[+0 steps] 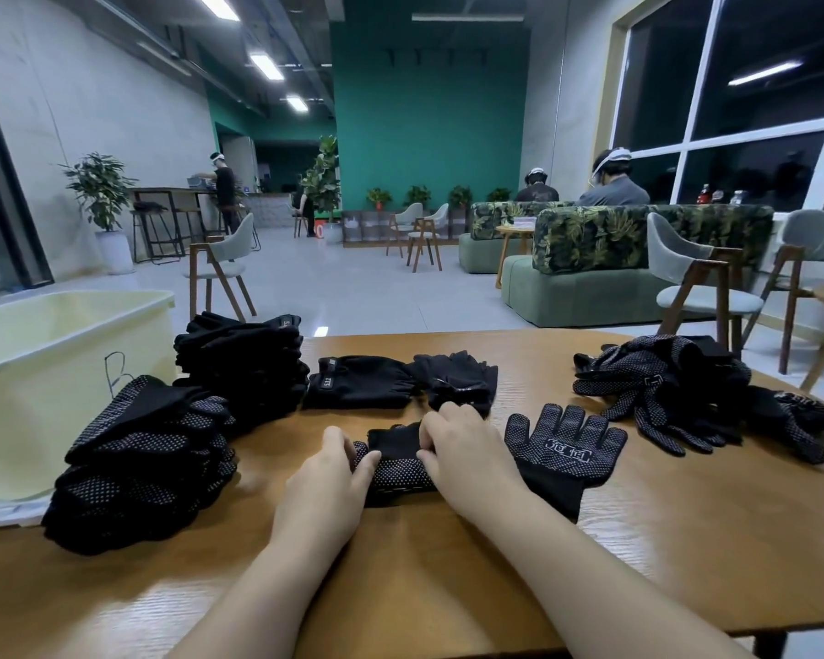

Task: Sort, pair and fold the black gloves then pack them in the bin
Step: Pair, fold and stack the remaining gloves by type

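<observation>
Folded glove (396,461): between both hands, near table edge
Left hand (327,473): curled on its left end
Right hand (462,449): pinching its cuff; fingertips hidden
Bin (67,335): far left; cut off

Cool white light comes from the ceiling strips (267,66) overhead – the room is evenly lit, a little dim. The windows (733,102) are dark and mirror one strip. The table (686,539) shows a soft sheen and faint shadows under the hands (324,473). Walls and window frames bow at the edges – a wide lens. Far figures look soft; the black gloves (567,449) lose detail
</observation>
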### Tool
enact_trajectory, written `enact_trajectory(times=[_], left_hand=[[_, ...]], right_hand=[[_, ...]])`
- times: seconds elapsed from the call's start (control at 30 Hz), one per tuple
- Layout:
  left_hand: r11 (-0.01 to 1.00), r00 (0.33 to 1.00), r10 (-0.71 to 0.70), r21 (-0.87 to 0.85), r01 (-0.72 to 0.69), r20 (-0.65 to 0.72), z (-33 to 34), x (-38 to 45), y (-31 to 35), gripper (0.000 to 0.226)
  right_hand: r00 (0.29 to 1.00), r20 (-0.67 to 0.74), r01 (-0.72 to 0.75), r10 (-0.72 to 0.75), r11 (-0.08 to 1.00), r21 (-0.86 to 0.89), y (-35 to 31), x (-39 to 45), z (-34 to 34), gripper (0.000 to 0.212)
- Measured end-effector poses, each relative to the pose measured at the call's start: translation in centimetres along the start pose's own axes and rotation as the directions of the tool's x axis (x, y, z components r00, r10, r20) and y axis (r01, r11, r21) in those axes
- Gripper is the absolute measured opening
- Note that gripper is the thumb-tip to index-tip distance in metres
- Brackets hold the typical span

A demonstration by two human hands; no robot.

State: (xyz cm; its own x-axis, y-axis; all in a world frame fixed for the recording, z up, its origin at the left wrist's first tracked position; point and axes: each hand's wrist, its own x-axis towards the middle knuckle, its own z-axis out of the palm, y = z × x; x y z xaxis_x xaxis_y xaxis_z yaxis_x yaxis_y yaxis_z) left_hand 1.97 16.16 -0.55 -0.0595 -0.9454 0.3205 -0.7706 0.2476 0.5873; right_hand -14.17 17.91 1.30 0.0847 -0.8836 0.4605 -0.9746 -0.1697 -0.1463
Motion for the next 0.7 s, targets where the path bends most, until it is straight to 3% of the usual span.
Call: enact_trajectory(times=[0.1, 0.23, 0.37, 0.53, 0.6, 0.7], left_hand=[[1.000, 0.999, 0.008, 0.007, -0.007, -0.053, -0.6, -0.6, 0.5, 0.028], [0.997, 1.000, 0.001, 0.074, 0.000, -0.005, -0.7, -1.5, 1.0, 0.029], [0.995, 0.998, -0.020, -0.093, 0.025, 0.055, -0.6, -1.9, 1.4, 0.045], [0.922, 0.999, -0.018, -0.386, 0.007, -0.026, -1.3, -1.3, 2.4, 0.054], [0.909, 0.997, -0.038, -0.416, 0.009, -0.062, -1.5, -1.0, 2.1, 0.051], [0.929, 0.993, -0.041, -0.371, -0.004, -0.112, -2.1, -0.3, 0.9, 0.051]], right_hand=[[0.995, 0.068, 0.064, -0.069, 0.995, 0.070, -0.2, -1.0, 0.0, 0.021], [0.987, 0.160, -0.005, -0.008, 0.997, 0.078, -0.3, -1.7, 0.8, 0.026], [0.995, 0.095, 0.003, -0.009, 0.998, 0.068, -0.4, -0.9, 0.8, 0.024], [0.996, 0.092, -0.041, 0.001, 0.898, 0.437, -1.8, -0.8, 0.5, 0.022], [0.991, 0.123, -0.019, -0.060, 0.830, 0.557, -2.8, -0.8, 0.4, 0.019], [0.973, 0.126, 0.092, -0.195, 0.820, 0.565, -3.8, -0.5, 0.6, 0.023]])
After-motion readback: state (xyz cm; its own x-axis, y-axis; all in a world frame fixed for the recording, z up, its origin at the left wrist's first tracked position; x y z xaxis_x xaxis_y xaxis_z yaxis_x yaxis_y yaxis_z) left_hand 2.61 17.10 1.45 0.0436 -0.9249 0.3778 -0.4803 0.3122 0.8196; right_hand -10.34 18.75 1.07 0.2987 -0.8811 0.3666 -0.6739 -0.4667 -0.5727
